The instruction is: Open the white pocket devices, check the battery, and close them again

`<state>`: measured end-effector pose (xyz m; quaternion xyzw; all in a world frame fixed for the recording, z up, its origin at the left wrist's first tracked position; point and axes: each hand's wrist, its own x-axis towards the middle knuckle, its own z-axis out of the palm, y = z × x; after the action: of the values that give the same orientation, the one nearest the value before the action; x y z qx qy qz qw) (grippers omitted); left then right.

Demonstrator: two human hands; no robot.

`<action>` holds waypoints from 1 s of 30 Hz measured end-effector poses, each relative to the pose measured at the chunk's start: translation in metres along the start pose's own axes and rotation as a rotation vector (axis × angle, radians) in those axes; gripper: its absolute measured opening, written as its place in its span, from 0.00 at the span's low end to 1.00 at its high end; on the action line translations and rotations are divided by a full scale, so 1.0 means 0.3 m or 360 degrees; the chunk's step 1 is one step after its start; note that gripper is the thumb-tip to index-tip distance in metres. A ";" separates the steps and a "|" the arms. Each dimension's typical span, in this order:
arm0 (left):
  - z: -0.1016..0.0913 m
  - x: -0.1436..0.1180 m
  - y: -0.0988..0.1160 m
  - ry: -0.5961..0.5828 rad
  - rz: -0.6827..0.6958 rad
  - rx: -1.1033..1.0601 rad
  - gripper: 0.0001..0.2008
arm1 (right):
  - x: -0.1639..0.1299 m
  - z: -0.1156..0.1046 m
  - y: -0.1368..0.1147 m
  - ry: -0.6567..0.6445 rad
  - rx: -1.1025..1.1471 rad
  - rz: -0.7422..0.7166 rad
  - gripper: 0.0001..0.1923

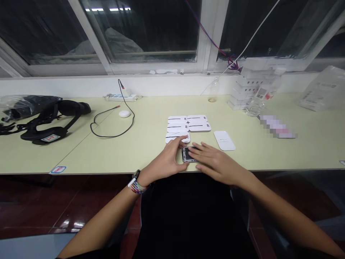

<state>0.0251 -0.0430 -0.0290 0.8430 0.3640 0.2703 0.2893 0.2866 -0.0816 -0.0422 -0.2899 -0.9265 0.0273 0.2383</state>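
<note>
Both hands, left hand [168, 160] & right hand [212, 162], on small device [187, 154].

At the near edge of the pale table [113, 151], the left hand [167, 160] grips a small dark device [188, 154] while the right hand [215, 162] lies flat over it — fingers extended. Just beyond sit five white covers [188, 126], with a white lid [224, 140] beside them — farther left, a black cable [113, 122] and black headset [51, 118].

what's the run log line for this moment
left hand: holds small device | right hand: fingers on device | white covers: behind
</note>
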 end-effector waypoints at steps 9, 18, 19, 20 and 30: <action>-0.008 0.004 0.005 -0.0021 0.0012 0.0067 0.37 | -0.083 -0.138 0.172 0.0345 -0.0637 0.1500 0.25; -0.009 0.004 0.005 -0.0025 0.0034 0.0079 0.34 | -0.096 -0.155 0.220 0.0370 0.0123 0.1708 0.47; -0.008 0.004 0.004 -0.0024 0.0033 0.0077 0.35 | -0.100 -0.154 0.222 0.0458 0.0212 0.1680 0.44; -0.008 0.005 0.004 -0.0023 0.0031 0.0071 0.35 | -0.101 -0.152 0.221 0.0546 0.0294 0.1637 0.39; -0.003 0.006 -0.004 -0.0026 0.0046 -0.0012 0.45 | 0.014 -0.033 0.058 0.0430 0.0057 0.0149 0.16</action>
<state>0.0250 -0.0406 -0.0287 0.8492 0.3485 0.2691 0.2916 0.2972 -0.0657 -0.0348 -0.3295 -0.8708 0.0157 0.3646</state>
